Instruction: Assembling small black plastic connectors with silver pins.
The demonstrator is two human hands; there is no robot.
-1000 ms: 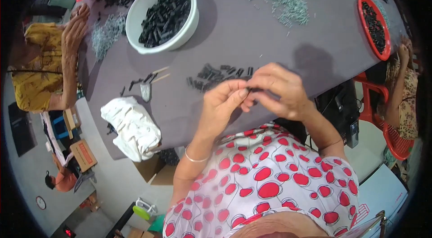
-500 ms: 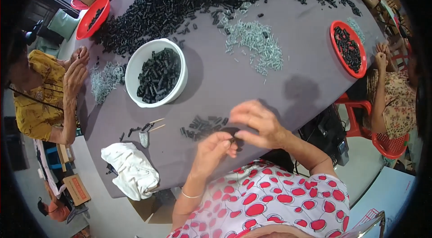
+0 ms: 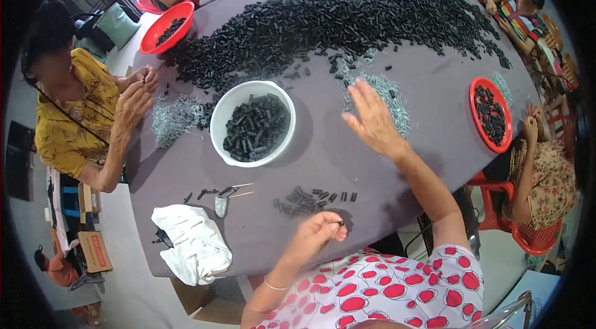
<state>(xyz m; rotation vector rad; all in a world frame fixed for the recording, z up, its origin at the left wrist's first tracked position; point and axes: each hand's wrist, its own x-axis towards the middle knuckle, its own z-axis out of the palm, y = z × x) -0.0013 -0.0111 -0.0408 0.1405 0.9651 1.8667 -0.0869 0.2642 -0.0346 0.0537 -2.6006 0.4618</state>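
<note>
My left hand [image 3: 315, 234] is near the table's front edge, its thumb and fingers pinched on a small black plastic piece [image 3: 341, 223]. Just beyond it lies a loose group of similar black pieces [image 3: 304, 201]. Farther out, my right hand [image 3: 375, 119] reaches over a scattered pile of small silvery pieces [image 3: 392, 90], too fine to make out singly. Its fingers are extended, the thumb apart, and I see nothing held in it; the palm side is hidden. A white bowl [image 3: 217, 123] full of black pieces stands left of my right hand.
A long heap of black pieces [image 3: 360, 12] spans the table's far part. Red basins [image 3: 149, 37] stand at left and right. A white cloth [image 3: 192, 242] and thin sticks [image 3: 242, 191] lie front left. Co-workers sit on both sides, one in yellow [image 3: 81, 93].
My right hand has left my left hand and moved outward over the silvery pile. The left hand keeps a pinch near the table edge. The whole view has shifted.
</note>
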